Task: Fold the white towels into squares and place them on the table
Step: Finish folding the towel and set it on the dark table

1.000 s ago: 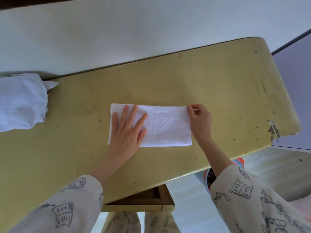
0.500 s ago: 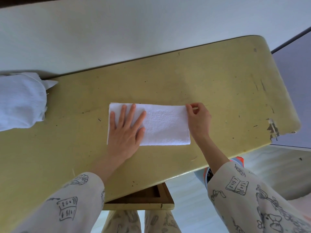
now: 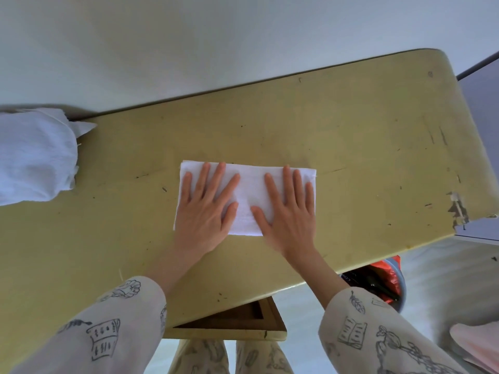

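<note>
A white towel (image 3: 248,195), folded into a long rectangle, lies flat in the middle of the yellow table (image 3: 351,136). My left hand (image 3: 205,209) presses on its left half with fingers spread and straight. My right hand (image 3: 289,211) lies flat on its right half, fingers straight and pointing away from me. Both palms cover much of the cloth, so only its middle strip and far edge show.
A heap of white cloth (image 3: 35,155) sits at the table's left end against the wall. The table's right edge has a chipped corner (image 3: 457,209). Below the near edge are an open wooden drawer (image 3: 237,317) and a bin with red and black contents (image 3: 378,282).
My right hand let go of the towel's right edge, where it was pinching the corner, and came down flat on the towel's right half. My left hand stayed pressed on the left half.
</note>
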Demonstrator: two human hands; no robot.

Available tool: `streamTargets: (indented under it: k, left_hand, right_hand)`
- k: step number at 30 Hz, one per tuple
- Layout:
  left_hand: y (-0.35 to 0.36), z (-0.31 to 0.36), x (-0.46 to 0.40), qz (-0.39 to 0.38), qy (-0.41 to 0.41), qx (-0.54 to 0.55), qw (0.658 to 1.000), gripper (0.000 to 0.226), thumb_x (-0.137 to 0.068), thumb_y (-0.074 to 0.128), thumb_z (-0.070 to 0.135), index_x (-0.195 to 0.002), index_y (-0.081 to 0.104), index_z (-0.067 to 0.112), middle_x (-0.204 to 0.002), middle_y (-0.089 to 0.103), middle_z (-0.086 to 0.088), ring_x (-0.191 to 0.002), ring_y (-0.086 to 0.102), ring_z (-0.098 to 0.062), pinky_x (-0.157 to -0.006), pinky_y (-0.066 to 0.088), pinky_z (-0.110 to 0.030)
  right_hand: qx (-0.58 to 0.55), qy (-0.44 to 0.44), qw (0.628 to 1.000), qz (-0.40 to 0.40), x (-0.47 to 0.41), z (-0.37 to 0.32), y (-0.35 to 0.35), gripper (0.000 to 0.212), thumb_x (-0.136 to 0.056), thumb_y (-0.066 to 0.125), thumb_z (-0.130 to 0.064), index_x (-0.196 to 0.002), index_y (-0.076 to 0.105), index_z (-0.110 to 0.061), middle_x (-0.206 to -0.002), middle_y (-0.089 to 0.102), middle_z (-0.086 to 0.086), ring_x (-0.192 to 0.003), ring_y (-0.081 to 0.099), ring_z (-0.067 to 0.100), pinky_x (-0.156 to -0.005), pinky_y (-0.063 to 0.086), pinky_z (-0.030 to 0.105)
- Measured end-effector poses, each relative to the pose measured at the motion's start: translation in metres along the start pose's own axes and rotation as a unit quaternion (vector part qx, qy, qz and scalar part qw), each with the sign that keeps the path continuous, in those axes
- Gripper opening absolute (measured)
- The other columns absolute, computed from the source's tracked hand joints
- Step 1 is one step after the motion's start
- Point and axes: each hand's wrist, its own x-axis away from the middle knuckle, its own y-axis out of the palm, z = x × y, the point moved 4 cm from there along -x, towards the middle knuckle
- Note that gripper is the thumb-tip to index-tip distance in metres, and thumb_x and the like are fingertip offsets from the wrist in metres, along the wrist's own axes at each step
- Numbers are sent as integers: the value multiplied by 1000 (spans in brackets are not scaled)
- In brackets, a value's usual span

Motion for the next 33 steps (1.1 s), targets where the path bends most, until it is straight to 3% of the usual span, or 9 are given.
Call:
streamTargets:
  k: [9, 11, 13, 16, 20, 26, 28, 31, 33]
  left_hand:
    - [-4, -43, 17, -35, -73, 46, 996, 54, -96, 19, 36, -146, 21, 16, -155, 18, -8, -142, 14, -27, -114, 11, -50]
    - [-16, -53, 23, 10, -173, 108, 979, 53, -96, 27, 35, -142, 28, 8, -149, 28, -14, -139, 21, -30, -113, 14, -47]
    - [-31, -60, 28, 78, -301, 145, 939, 44, -93, 46, 32, -126, 47, 3, -133, 43, -19, -126, 35, -36, -104, 26, -46]
    - [-36, -56, 25, 24, -427, 176, 887, 45, -86, 58, 43, -113, 55, 7, -123, 43, -16, -116, 35, -34, -97, 25, -43]
    - [-35, -46, 11, -49, -442, 211, 870, 44, -86, 59, 42, -112, 58, 7, -122, 40, -15, -116, 34, -32, -99, 25, -39]
    - [-43, -36, 1, -69, -407, 233, 880, 29, -92, 51, 30, -109, 53, 6, -101, 55, -6, -91, 51, -25, -72, 36, -33]
    - [-43, -39, 3, -81, -436, 291, 848, 30, -91, 55, 26, -110, 47, 5, -95, 54, -1, -83, 51, -21, -69, 38, -34]
    - [-38, -47, 4, -109, -463, 435, 764, 38, -83, 67, 18, -113, 52, 2, -103, 62, -3, -91, 60, -23, -79, 50, -38]
    - [-38, -47, 3, -124, -456, 483, 738, 33, -83, 67, 17, -112, 57, 4, -104, 64, -6, -94, 62, -25, -80, 52, -38]
  right_hand:
    - [45, 15, 997, -56, 1, 2, -1, 69, -87, 25, -63, -146, 23, -28, -155, 20, 13, -142, 12, 30, -112, 9, 54]
    - [47, 19, 997, -63, 0, 1, -2, 69, -88, 23, -64, -146, 22, -27, -155, 19, 13, -142, 10, 30, -112, 8, 54]
    - [48, 20, 997, -65, -1, 0, -3, 69, -88, 21, -64, -146, 22, -27, -155, 20, 13, -142, 10, 30, -112, 8, 54]
    - [52, 21, 996, -67, -1, 0, -3, 69, -88, 20, -64, -146, 20, -27, -155, 19, 13, -142, 10, 30, -112, 8, 54]
    - [55, 24, 996, -72, -1, -1, -3, 70, -88, 18, -64, -147, 17, -27, -155, 18, 13, -143, 9, 30, -112, 8, 54]
    - [52, 25, 996, -73, 0, -1, -3, 69, -89, 19, -64, -147, 16, -27, -156, 16, 11, -143, 8, 29, -112, 6, 53]
    - [54, 24, 996, -72, 0, -1, -2, 69, -89, 18, -64, -148, 16, -27, -156, 16, 11, -143, 8, 29, -113, 7, 53]
    - [52, 22, 996, -72, 1, 0, -2, 69, -89, 17, -64, -148, 15, -27, -156, 15, 11, -144, 9, 29, -113, 7, 53]
    - [51, 22, 996, -68, 0, 0, -2, 69, -89, 17, -64, -148, 16, -27, -156, 15, 10, -143, 9, 28, -113, 7, 53]
